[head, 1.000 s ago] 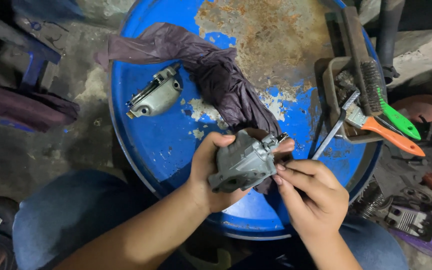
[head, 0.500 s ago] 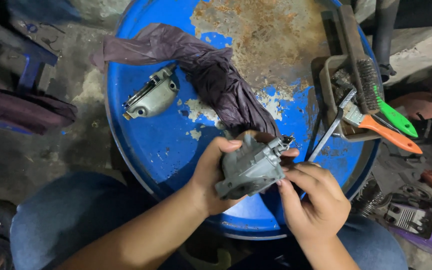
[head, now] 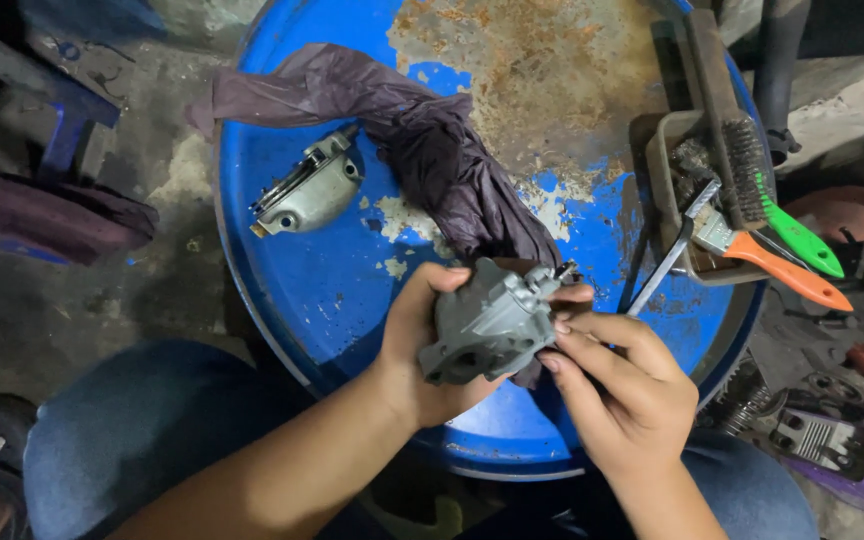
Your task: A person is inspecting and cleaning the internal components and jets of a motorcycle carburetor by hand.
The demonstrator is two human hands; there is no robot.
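Dirty concrete floor surrounds an upturned blue drum (head: 302, 290), its lid rusted and flaking across the far half; the person sits at its near edge, knees in blue jeans on either side. Over the near rim the left hand (head: 422, 350) wraps a grey cast-metal engine part (head: 487, 325), thumb curled over its top and palm beneath, fingers closed firmly on the casting; the right hand (head: 617, 390) meets it from the right, fingertips (head: 562, 327) pressed together against the part's right end, though whether they pinch some small piece there I cannot tell. Just beyond the held part, touching or passing under it, a dark purple rag (head: 422, 150) trails away across the lid toward the far left; further left of the grip, well apart from it, lies a second grey metal cover (head: 307, 190) on bare blue paint. Right of the grip and beyond the right hand, a shallow tray (head: 657, 165) at the drum's edge holds a wire brush (head: 727, 130), a metal rod (head: 672, 262) leaning out of it, an orange-handled tool (head: 782, 272) and a green-handled tool (head: 802, 238) lying side by side.
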